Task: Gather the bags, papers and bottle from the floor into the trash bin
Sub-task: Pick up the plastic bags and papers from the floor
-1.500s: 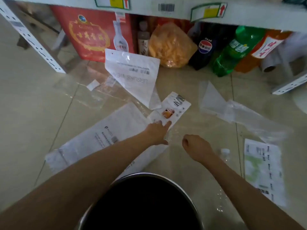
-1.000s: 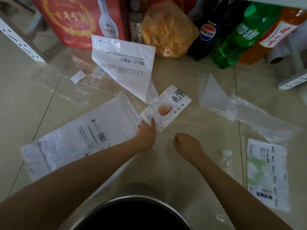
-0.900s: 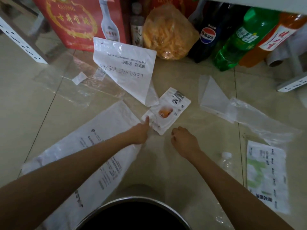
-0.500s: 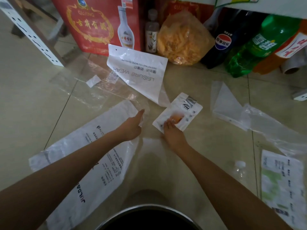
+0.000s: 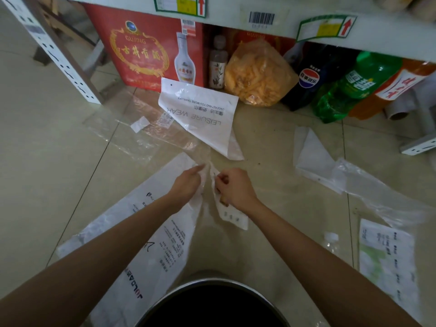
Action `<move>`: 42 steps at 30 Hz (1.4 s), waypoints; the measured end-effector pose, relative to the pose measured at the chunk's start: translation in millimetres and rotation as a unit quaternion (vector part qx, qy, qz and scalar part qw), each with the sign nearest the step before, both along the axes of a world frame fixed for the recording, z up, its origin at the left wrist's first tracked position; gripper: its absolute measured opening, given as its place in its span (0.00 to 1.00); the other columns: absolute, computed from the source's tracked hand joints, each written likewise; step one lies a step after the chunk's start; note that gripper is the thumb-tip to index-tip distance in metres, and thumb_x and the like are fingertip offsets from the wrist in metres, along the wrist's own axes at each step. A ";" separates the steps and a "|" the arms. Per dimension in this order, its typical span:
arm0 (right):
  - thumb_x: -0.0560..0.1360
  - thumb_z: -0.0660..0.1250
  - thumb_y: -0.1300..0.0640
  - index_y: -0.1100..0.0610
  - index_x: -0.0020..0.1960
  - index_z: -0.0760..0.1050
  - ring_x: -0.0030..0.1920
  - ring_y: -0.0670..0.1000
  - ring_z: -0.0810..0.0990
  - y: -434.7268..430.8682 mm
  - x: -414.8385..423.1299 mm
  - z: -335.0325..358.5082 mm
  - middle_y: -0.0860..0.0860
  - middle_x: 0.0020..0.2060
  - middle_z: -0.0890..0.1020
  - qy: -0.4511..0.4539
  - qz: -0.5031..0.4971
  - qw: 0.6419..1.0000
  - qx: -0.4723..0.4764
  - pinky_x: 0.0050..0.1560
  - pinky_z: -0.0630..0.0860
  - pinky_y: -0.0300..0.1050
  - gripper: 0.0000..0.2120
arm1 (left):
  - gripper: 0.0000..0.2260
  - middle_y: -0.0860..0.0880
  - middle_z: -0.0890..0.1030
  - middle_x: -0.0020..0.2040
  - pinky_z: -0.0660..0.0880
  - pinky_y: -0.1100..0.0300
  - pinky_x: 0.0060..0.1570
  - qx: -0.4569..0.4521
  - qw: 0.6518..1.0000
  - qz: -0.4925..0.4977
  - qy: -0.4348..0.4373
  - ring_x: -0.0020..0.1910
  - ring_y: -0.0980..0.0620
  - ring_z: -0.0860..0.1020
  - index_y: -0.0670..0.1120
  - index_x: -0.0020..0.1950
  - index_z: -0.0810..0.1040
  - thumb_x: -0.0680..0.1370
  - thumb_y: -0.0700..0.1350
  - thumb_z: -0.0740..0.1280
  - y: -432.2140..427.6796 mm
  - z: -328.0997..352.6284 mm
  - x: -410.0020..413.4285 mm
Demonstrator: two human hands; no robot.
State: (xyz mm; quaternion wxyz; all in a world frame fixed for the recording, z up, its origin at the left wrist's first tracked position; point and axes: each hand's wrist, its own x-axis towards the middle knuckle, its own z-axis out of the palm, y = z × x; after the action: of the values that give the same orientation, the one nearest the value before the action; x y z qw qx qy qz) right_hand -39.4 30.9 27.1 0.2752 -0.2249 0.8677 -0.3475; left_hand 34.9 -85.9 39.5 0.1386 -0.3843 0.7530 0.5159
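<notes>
my right hand [image 5: 236, 187] grips the small glossy white pouch [image 5: 230, 214] (crinkled, dangling below); my left hand [image 5: 187, 184] pinches the big thin plastic bag [image 5: 151, 234] by its corner.

long white printed bag [image 5: 151, 234] slanting across lower left, small white pouch [image 5: 230, 214] lifted at centre, white "leisure wear" bag [image 5: 203, 114] upper centre, clear film [image 5: 132, 131] beside it, clear bottle [image 5: 331, 243] and printed paper [image 5: 387, 258] lower right, dark bin [image 5: 212, 305] bottom centre
</notes>
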 end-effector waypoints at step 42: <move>0.77 0.62 0.56 0.61 0.50 0.72 0.33 0.50 0.74 -33.9 -12.2 40.9 0.55 0.41 0.79 0.023 0.079 0.996 0.038 0.36 0.71 0.44 0.08 | 0.14 0.39 0.81 0.46 0.80 0.45 0.47 -0.153 0.986 0.052 0.034 0.42 0.39 0.81 0.43 0.60 0.71 0.77 0.37 0.53 -54.7 46.1 27.1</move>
State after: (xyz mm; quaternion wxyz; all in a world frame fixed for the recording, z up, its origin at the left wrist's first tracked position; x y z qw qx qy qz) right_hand -51.6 -3.0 68.0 0.2896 -0.2902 0.8660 -0.2862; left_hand 62.0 -140.6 85.6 0.0258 -0.4219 0.8065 0.4135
